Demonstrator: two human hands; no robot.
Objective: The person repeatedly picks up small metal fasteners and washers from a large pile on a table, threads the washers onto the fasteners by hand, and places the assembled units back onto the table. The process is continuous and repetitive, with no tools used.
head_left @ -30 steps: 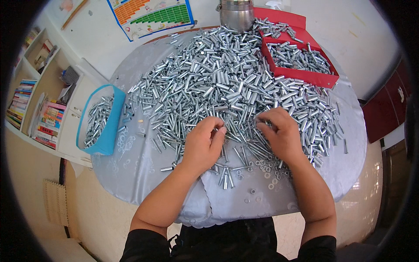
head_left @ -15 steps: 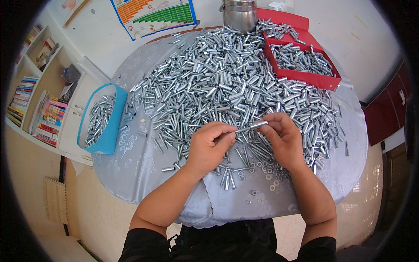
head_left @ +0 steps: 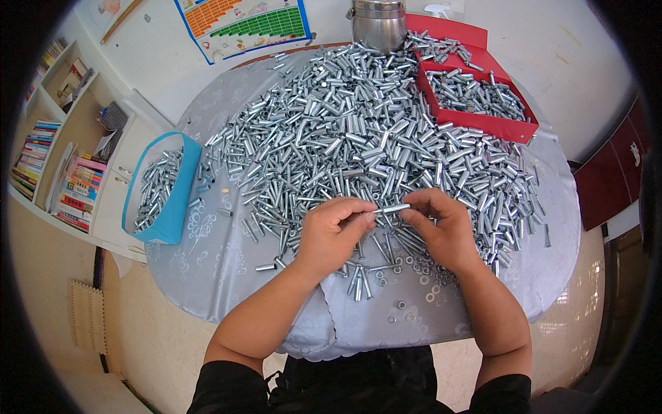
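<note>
A large heap of short silver metal tubes and bolts [head_left: 358, 131] covers the round table with its grey cloth [head_left: 227, 276]. My left hand [head_left: 334, 234] and my right hand [head_left: 441, 228] are raised just above the near edge of the heap. Between their fingertips they hold one silver metal tube [head_left: 394, 207] level, the left hand pinching its left end and the right hand its right end. Small washers [head_left: 420, 297] lie scattered on the cloth below my hands.
A blue box [head_left: 172, 186] with sorted tubes stands at the table's left edge. A red tray [head_left: 483, 124] with more tubes sits at the back right, a steel pot [head_left: 378, 24] behind the heap. Bookshelves [head_left: 55, 159] stand at left, a coloured chart [head_left: 241, 24] at the back.
My hands have lifted out of the heap, where they were resting palm down, and come together holding a single tube between them.
</note>
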